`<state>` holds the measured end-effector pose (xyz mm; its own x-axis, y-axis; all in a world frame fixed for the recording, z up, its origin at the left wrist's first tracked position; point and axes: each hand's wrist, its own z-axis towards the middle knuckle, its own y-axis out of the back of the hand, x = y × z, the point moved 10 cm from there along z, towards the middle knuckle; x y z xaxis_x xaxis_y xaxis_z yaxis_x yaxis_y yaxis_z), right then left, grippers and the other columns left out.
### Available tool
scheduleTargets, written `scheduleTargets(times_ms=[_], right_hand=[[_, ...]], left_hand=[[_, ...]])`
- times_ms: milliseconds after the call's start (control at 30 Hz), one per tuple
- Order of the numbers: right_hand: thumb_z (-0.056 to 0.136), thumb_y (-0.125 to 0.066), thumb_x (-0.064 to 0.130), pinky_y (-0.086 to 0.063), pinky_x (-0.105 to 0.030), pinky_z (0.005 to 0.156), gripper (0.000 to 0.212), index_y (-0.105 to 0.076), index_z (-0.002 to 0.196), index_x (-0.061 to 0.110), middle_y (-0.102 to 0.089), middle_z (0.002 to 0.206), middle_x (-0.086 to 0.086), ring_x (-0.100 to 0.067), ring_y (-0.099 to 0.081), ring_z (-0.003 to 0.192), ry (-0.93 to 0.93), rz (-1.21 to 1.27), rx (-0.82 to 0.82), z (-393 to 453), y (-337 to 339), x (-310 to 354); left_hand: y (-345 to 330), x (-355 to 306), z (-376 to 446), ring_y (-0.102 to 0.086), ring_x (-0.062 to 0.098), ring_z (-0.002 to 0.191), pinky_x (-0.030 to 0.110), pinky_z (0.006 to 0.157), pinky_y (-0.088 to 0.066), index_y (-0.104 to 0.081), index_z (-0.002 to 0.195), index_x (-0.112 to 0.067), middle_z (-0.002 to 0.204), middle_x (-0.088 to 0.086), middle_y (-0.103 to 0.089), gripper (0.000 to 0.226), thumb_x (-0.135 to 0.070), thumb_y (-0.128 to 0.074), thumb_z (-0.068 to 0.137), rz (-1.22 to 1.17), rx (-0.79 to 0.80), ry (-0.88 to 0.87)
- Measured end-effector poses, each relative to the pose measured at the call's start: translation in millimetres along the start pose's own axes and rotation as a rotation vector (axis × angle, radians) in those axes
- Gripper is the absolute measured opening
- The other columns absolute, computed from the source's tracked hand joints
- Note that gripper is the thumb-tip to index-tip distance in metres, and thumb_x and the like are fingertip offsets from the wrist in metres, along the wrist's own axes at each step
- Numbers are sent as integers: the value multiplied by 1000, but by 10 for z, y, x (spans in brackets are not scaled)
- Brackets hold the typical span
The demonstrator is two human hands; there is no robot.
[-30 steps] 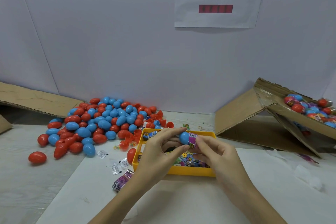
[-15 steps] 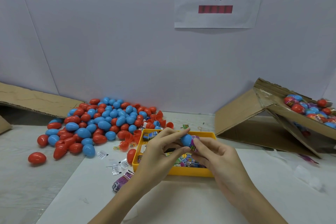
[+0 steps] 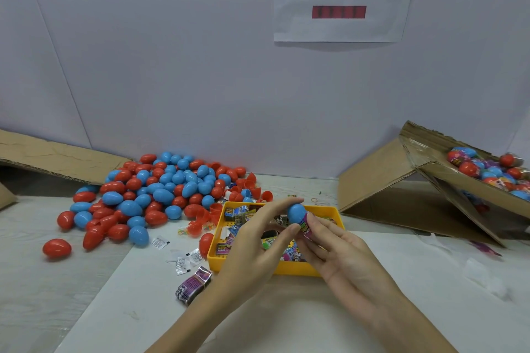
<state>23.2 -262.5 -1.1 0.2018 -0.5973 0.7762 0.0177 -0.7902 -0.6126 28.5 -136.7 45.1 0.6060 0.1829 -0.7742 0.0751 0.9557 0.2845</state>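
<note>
Left hand (image 3: 252, 241) fingers pinching blue egg (image 3: 296, 212) above yellow tray (image 3: 329, 210); right hand (image 3: 341, 255) fingers pinching purple sleeve (image 3: 304, 227) on egg's lower end.

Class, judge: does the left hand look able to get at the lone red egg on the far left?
Probably not yet: the left hand pinches the blue egg, though only flat sachets lie toward the lone red egg.

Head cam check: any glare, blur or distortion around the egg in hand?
Head view: soft even light, only faint highlights on the egg; head view: left hand and right hand gripping it are sharp, no smear; head view: wall seam leans at left, likely wide-angle; red bar on the sign blurred.
</note>
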Motion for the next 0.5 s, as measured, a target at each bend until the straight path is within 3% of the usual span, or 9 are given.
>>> scheduleTargets(times_ms=[233, 333, 500], right_hand=[[79, -78, 16, -64, -32, 77, 34, -78, 109, 1, -74, 116, -22, -25, -77, 95, -130, 122, -10, -46, -62, -125], [74, -79, 16, -64, -33, 78, 27, -82, 97, 1, -74, 114, -23, -27, -77, 94, -169, 149, -20, -65, -80, -159], [75, -80, 14, -61, -35, 83, 24, -82, 96, 3, -74, 112, -24, -29, -77, 97, -196, 182, -24, -74, -87, -174]], left_hand=[[41, -52, 6, -61, 14, 121, 16, 94, -49, -59, 139, -39, 130, -17, -63, 40, -22, -58, 102, 20, -9, -42], [45, -52, 3, -60, 13, 126, 16, 97, -48, -63, 136, -30, 129, -15, -66, 38, -19, -59, 101, 3, -8, -55], [65, -47, 5, -61, 11, 125, 19, 98, -50, -67, 132, -25, 126, -14, -69, 35, -19, -60, 98, -8, -12, -43]])
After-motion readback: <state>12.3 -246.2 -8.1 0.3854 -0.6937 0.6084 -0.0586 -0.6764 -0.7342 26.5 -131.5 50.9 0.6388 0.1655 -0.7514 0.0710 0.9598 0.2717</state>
